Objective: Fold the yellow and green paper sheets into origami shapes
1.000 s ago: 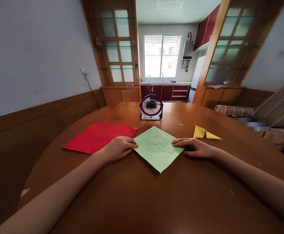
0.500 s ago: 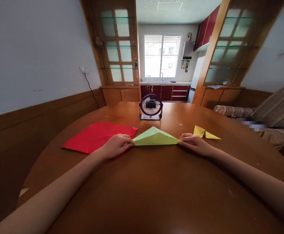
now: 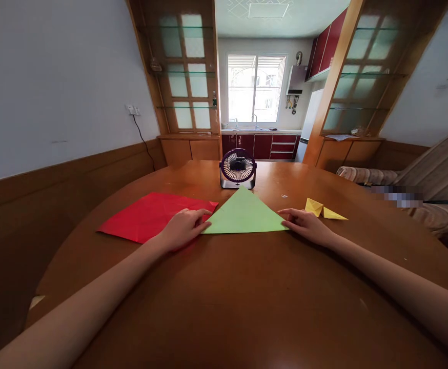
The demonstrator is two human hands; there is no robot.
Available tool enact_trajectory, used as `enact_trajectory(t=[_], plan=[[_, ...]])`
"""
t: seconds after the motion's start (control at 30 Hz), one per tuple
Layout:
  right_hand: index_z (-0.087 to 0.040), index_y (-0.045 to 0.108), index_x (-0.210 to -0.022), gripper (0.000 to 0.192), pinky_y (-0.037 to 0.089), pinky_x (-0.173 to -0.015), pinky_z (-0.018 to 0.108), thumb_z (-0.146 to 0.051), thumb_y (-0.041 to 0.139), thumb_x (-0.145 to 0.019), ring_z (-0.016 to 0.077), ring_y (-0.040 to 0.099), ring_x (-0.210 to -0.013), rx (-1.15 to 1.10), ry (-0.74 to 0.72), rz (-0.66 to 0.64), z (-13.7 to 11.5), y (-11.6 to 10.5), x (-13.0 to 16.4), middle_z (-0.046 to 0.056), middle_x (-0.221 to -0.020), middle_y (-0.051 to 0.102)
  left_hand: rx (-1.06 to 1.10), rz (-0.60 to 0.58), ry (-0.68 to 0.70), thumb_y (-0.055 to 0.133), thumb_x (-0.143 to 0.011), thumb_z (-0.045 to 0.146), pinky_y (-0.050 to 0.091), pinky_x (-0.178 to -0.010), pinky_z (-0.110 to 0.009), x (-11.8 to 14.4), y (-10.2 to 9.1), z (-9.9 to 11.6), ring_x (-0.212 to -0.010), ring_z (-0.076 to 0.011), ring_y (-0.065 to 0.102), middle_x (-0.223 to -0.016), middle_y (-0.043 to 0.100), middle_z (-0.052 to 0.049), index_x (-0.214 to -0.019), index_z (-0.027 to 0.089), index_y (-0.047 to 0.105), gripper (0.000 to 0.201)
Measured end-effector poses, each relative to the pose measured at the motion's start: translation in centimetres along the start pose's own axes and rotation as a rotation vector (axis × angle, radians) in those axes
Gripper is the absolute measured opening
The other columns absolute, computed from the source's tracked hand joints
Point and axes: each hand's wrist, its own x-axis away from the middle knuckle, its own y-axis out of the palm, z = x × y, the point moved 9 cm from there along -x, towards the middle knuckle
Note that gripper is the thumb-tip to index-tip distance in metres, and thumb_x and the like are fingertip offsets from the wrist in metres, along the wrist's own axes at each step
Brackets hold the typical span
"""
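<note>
A sheet of light green paper (image 3: 245,215), folded into a triangle, lies nearly flat on the table with its tip pointing away from me. At its left corner is my left hand (image 3: 183,228), thumb on the paper near the front edge and index finger a little apart. My right hand (image 3: 308,225) holds the right corner in much the same way. Both corners are partly covered by fingers. Red paper (image 3: 143,218) lies under and beyond my left hand. Just past my right hand sits a small folded yellow paper piece (image 3: 320,209).
A small dark purple fan (image 3: 238,166) stands on the round wooden table (image 3: 239,297), close behind the green tip. To the right is a striped armchair (image 3: 435,174). Glass-shelved cabinets and a kitchen with a window (image 3: 257,87) lie beyond the table.
The green paper has flattened from a raised, bulging shape into a flat triangle, its tip now farther away near the fan. Index fingers have lifted apart from the thumbs; the hands stay nearly in place.
</note>
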Motion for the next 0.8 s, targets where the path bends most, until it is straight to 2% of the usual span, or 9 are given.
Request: enact_trajectory(t=[0.1, 0.27, 0.4, 0.5, 0.6, 0.8], plan=[[-0.019, 0.056, -0.128, 0.046, 0.049, -0.077, 0.042, -0.048, 0.045, -0.094, 0.022, 0.06, -0.074, 0.149, -0.062, 0.032, -0.8, -0.1, 0.0, 0.006, -0.076, 0.065, -0.076, 0.049, 0.028, 0.043, -0.095, 0.043, 0.046, -0.07, -0.032, 0.0, -0.1, 0.3, -0.08, -0.0221, 0.062, -0.083, 0.066, -0.004, -0.122, 0.018, 0.059, 0.04], [-0.022, 0.06, -0.123, 0.036, 0.046, -0.088, 0.051, -0.038, 0.044, -0.095, 0.0288, 0.06, -0.095, 0.356, -0.178, 0.1, -2.7, 0.0, -0.1, 0.012, -0.101, 0.066, -0.187, 0.151, 0.111, 0.048, -0.094, 0.036, 0.048, -0.089, -0.042, -0.3, 0.2, 2.0, -0.103, -0.0276, 0.06, -0.111, 0.064, -0.011, -0.121, 0.017, 0.059, 0.035], [-0.022, 0.059, -0.125, 0.035, 0.045, -0.096, 0.051, -0.033, 0.045, -0.095, 0.0297, 0.058, -0.108, 0.377, -0.237, 0.126, -4.9, 1.0, -0.5, 0.012, -0.119, 0.064, -0.178, 0.179, 0.164, 0.048, -0.094, 0.032, 0.042, -0.102, -0.046, -0.8, 1.2, 4.7, -0.121, -0.0295, 0.053, -0.13, 0.057, -0.013, -0.127, 0.018, 0.056, 0.037], [-0.02, 0.058, -0.128, 0.039, 0.044, -0.102, 0.051, -0.032, 0.046, -0.094, 0.0293, 0.058, -0.114, 0.334, -0.267, 0.089, -6.8, 2.7, -1.6, 0.012, -0.125, 0.064, -0.177, 0.14, 0.159, 0.044, -0.096, 0.032, 0.039, -0.107, -0.045, -1.8, 2.5, 6.4, -0.128, -0.0294, 0.048, -0.138, 0.052, -0.014, -0.132, 0.016, 0.052, 0.041], [-0.014, 0.057, -0.131, 0.043, 0.041, -0.108, 0.05, -0.027, 0.042, -0.093, 0.0289, 0.056, -0.121, 0.312, -0.253, 0.035, -7.9, 4.6, -3.3, 0.014, -0.132, 0.06, -0.173, 0.048, 0.149, 0.041, -0.096, 0.032, 0.033, -0.113, -0.044, -3.5, 4.2, 7.3, -0.135, -0.0302, 0.042, -0.146, 0.044, -0.018, -0.139, 0.008, 0.045, 0.049], [-0.004, 0.044, -0.141, 0.054, 0.034, -0.115, 0.047, -0.021, 0.036, -0.091, 0.0293, 0.039, -0.139, 0.275, -0.105, -0.082, -6.3, 7.8, -5.7, 0.019, -0.148, 0.042, -0.1, -0.072, 0.111, 0.034, -0.096, 0.029, 0.021, -0.119, -0.045, -6.5, 7.3, 7.0, -0.143, -0.0297, 0.029, -0.152, 0.034, -0.021, -0.142, 0.002, 0.038, 0.055]])
